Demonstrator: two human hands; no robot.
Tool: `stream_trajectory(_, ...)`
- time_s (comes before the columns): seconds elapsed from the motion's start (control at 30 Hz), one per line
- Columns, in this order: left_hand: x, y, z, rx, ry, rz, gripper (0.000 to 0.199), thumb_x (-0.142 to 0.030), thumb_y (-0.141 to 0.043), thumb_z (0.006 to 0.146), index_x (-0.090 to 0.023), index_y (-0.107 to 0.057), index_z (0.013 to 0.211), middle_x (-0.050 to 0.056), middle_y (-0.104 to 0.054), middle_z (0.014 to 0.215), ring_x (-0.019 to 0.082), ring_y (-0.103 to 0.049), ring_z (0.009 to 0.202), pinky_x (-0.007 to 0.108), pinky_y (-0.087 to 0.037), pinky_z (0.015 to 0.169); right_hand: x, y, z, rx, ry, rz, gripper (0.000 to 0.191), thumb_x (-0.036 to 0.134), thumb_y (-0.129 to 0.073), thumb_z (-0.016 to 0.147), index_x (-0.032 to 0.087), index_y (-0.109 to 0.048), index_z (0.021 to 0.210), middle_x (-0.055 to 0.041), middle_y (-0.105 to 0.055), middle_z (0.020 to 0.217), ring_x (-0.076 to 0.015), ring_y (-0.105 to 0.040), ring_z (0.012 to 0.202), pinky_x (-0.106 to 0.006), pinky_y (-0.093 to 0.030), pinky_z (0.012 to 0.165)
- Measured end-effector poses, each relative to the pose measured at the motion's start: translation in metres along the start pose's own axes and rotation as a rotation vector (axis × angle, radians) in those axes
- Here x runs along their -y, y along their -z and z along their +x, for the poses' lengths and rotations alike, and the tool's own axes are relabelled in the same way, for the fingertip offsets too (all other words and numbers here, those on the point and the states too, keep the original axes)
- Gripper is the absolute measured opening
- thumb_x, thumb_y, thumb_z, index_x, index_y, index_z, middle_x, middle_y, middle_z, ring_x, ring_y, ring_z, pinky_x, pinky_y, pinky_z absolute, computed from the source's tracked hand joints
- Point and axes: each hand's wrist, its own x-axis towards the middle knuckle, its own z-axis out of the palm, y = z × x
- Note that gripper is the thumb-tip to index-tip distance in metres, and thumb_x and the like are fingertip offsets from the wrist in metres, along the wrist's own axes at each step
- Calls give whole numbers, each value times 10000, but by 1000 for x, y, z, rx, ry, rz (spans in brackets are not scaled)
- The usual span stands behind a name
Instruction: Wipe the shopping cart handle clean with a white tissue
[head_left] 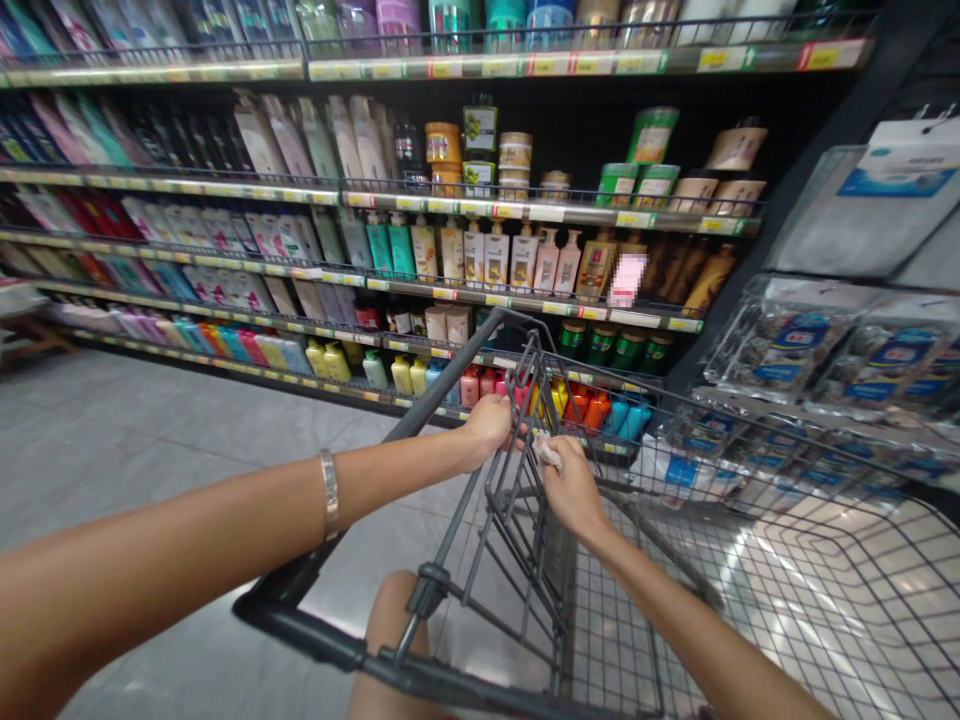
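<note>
A grey wire shopping cart (652, 610) with a dark handle (457, 370) stands right in front of me, turned at an angle. My left hand (489, 432) reaches over the handle and is closed around the bars of the cart's folding rear flap (517, 500); its fingertips are partly hidden behind the wires. On the basket side of the same flap, my right hand (574, 482) pinches a crumpled whitish tissue or cloth (547, 452) against the bars. The two hands are close together, one on each side of the wires.
Shelves (420, 285) of bottles and jars run along the aisle beyond the cart. Packaged goods (795, 340) hang on a rack at the right, close to the basket. Grey tiled floor (150, 440) stretches to the left. My leg (390, 640) shows beneath the handle.
</note>
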Motion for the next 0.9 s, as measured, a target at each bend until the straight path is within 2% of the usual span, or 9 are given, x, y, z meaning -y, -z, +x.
stream_trajectory(0.07, 0, 0, -1, -1, 9, 14, 271, -183, -262, 917, -125, -526, 909, 8, -586, 588, 82, -498, 369, 184, -409, 389, 1, -1, -4, 6, -19, 48, 280, 103, -473, 612, 188, -600, 846, -83, -546, 1066, -213, -517, 1029, -355, -396, 930)
stream_trajectory(0.13, 1, 1, -2, 5, 8, 23, 269, -209, -254, 925, -136, -512, 900, 8, -588, 599, 84, -502, 371, 186, -405, 392, 0, 0, -5, 69, -72, 110, 350, 103, -498, 588, 193, -607, 908, -82, -549, 1131, -227, -502, 1087, -382, -373, 973)
stream_trajectory(0.23, 2, 1, -2, 2, 20, 32, 262, -245, -255, 932, -148, -496, 900, 9, -591, 600, 90, -504, 374, 193, -411, 404, 0, 2, -7, 189, -121, 194, 463, 54, -443, 564, 207, -626, 960, -58, -599, 1103, -218, -533, 1065, -402, -371, 983)
stream_trajectory(0.37, 1, 1, -5, -9, 67, 14, 239, -231, -261, 928, -156, -488, 928, -7, -574, 594, 97, -517, 391, 215, -454, 449, 8, 5, -14, 154, -86, 199, 497, 23, -387, 589, 188, -646, 981, -65, -605, 1093, -195, -538, 1061, -374, -362, 988)
stream_trajectory(0.53, -2, 0, -11, -21, 84, 41, 241, -222, -265, 922, -155, -485, 992, 7, -605, 656, 94, -521, 399, 203, -441, 440, 25, 11, -22, 122, -114, 142, 300, 66, -470, 615, 171, -648, 832, -53, -594, 885, -191, -566, 859, -321, -438, 805)
stream_trajectory(0.67, -1, -1, -13, -38, 82, 50, 241, -232, -252, 927, -155, -475, 978, 12, -609, 680, 81, -506, 392, 190, -430, 430, 34, 12, -26, 121, -99, 145, 143, 109, -526, 608, 183, -593, 710, -14, -537, 785, -160, -520, 722, -261, -409, 651)
stream_trajectory(0.9, 0, -1, -13, -39, 81, 50, 250, -198, -251, 914, -159, -495, 952, 22, -621, 678, 96, -504, 387, 208, -416, 423, 37, 13, -30, 132, -79, 252, 111, 96, -505, 585, 194, -507, 636, 20, -482, 716, -133, -462, 651, -225, -337, 573)
